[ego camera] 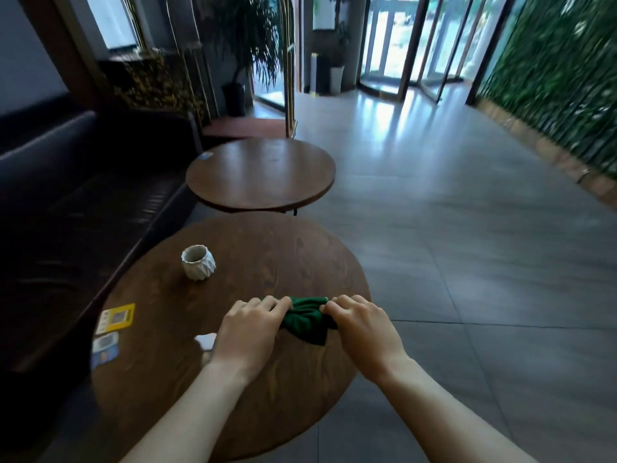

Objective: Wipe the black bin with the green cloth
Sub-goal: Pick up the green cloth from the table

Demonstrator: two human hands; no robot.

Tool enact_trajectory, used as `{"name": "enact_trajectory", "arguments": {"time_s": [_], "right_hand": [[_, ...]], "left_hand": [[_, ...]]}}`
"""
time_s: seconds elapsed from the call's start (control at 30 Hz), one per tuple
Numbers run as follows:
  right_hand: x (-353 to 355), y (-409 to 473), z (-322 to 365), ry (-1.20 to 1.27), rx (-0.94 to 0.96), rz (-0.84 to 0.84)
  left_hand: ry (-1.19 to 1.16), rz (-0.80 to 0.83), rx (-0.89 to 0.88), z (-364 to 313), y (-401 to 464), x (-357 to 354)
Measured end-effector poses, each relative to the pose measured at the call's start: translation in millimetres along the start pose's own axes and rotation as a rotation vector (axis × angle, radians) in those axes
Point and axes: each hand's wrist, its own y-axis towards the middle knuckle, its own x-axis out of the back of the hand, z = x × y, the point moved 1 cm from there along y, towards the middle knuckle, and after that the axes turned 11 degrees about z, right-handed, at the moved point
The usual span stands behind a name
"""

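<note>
A crumpled green cloth [305, 317] lies bunched on the near round wooden table [267, 255]. My left hand [248, 327] grips its left side and my right hand [362, 325] grips its right side, fingers curled into the fabric. Far back by the glass doors stands a tall dark bin-like column [319, 73]; it is too blurred to tell whether it is the black bin.
A white faceted cup [198, 262] stands on the table's left part, with a yellow card [116, 317], a blue card [104, 349] and a white scrap [207, 340] nearby. A second round table [260, 175] sits behind. A dark sofa [66, 195] runs along the left; tiled floor [467, 228] lies right.
</note>
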Motion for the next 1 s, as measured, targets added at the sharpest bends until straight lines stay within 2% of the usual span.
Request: {"name": "enact_trajectory", "arguments": {"time_s": [0.27,0.4,0.53,0.73,0.83,0.9,1.0], "right_hand": [[40.0,-107.2,93.3,-0.004,-0.011,-0.061],[31.0,-141.7,117.2,0.019,-0.010,-0.064],[-4.7,-168.6,126.0,0.147,-0.017,-0.050],[-86.1,-205.7,126.5,0.485,-0.038,-0.015],[-129.5,-218.6,124.2,0.806,-0.138,0.053],[-161.2,-224.7,125.0,1.101,-0.230,0.138],[-204.2,-231.7,128.0,1.415,-0.296,0.190]], "left_hand": [[-0.099,-0.034,-0.049,1.6,-130.4,45.8],[-0.139,-0.023,-0.032,-5.0,-174.1,39.4],[-0.232,0.054,-0.024,-15.9,-209.6,13.6],[-0.362,0.191,0.018,-31.2,-252.3,-54.1],[-0.455,0.249,0.066,-39.1,-269.9,-92.6],[-0.599,0.288,0.140,-44.1,-279.6,-123.2],[-0.934,0.290,0.275,-52.0,-287.4,-165.8]]}}
